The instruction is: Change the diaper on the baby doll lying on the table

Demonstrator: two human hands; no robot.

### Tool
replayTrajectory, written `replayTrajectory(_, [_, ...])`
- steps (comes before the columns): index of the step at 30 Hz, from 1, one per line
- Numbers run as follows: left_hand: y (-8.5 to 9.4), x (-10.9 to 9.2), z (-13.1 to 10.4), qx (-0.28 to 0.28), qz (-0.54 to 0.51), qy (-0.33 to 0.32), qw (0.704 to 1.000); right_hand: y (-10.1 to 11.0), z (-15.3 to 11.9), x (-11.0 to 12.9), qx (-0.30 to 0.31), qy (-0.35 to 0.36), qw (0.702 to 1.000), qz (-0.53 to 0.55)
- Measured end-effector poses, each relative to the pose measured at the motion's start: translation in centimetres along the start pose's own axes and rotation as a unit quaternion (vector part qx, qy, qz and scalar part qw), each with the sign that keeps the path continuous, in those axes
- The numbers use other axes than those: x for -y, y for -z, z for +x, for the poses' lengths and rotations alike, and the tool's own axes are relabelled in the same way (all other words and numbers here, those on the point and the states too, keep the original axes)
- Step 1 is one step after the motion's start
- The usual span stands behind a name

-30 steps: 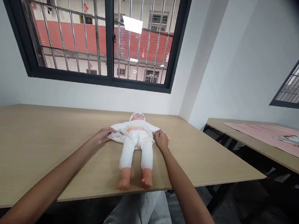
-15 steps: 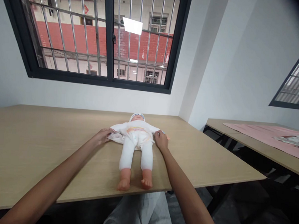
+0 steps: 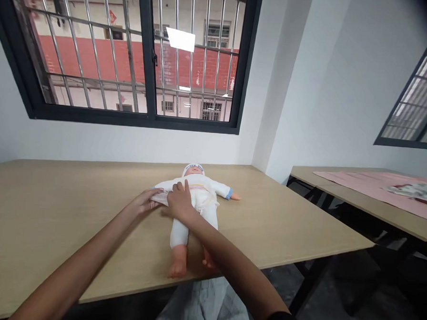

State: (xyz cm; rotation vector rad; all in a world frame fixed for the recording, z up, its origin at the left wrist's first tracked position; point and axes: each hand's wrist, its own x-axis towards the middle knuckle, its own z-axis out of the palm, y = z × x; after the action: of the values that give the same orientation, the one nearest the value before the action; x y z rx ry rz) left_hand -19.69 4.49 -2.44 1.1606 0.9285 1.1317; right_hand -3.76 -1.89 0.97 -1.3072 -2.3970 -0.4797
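Note:
A baby doll (image 3: 179, 234) lies on its back on the table, feet toward me, in white clothes and a white cap. A whitish diaper (image 3: 205, 198) is around its hips, with one side wing spread out to the left. My left hand (image 3: 147, 200) pinches the outer edge of that wing. Over the doll's hip on the same side is my right hand (image 3: 181, 203), its fingers apart and touching or just above the wing's inner part. My right forearm crosses over one doll leg and hides part of it.
The wooden table (image 3: 70, 219) has its front edge close to my legs. To the right, a second table (image 3: 306, 174) bears a pink cloth (image 3: 359, 182) and a crumpled patterned cloth (image 3: 415, 190). A barred window (image 3: 151, 121) is in the wall behind.
My right hand has moved left from the doll's right-hand side across its hips to the spread wing. My left hand stays at the wing. The view has shifted slightly.

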Motion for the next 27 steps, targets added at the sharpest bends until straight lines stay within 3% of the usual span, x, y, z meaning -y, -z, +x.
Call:
replayTrajectory(3, [-0.3, -0.1, -0.2, 0.002, -0.036, 0.026, 0.999, -1.1, 0.7, -0.2, -0.003, -0.007, 1.000, -0.030])
replayTrajectory(7, [-0.4, -0.1, 0.2, -0.019, -0.079, 0.050, 0.995, -0.4, 0.8, -2.6, -0.041, -0.081, 0.996, 0.005])
replayTrajectory(12, [0.0, -0.1, 0.4, -0.043, -0.092, 0.067, 0.993, 0.7, 1.4, -5.2, -0.014, -0.191, 0.979, 0.066])
replayTrajectory(16, [-0.1, -0.4, 0.0, -0.042, -0.083, 0.060, 0.994, 0.4, 1.7, -5.7, -0.008, -0.222, 0.972, 0.080])
replayTrajectory(23, [-0.2, -1.0, -0.4, -0.048, -0.064, 0.035, 0.996, 0.2, 2.4, -4.7, -0.025, -0.154, 0.986, 0.050])
replayTrajectory(27, [-0.9, -1.4, -0.9, -0.027, -0.056, 0.003, 0.998, -0.4, 3.3, -3.8, 0.024, -0.098, 0.995, -0.008])
